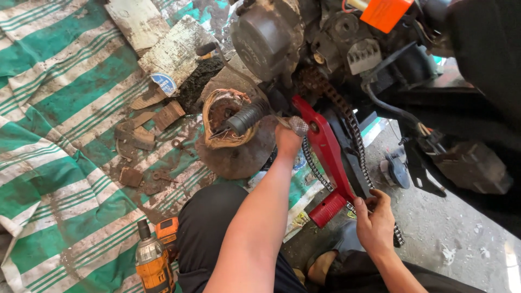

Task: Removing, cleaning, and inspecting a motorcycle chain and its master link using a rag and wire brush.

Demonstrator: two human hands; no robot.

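A motorcycle engine (271, 32) sits at the top, with a greasy drive chain (353, 130) running down from it beside a red footrest bracket (325, 152). My left hand (287, 138) reaches up to the bracket's top end and grips a small knurled metal tool (298, 126) there. My right hand (374, 220) is lower right, its fingers closed on the chain next to the red foot peg (327, 209). A black rubber-covered lever (247, 116) sticks out just left of my left hand.
A green-and-white striped tarp (59, 135) covers the ground at left, strewn with rusty parts and cardboard scraps (173, 51). An orange cordless impact driver (152, 260) lies bottom left. A round stator with copper windings (225, 116) lies by the engine. Bare concrete (461, 239) is at right.
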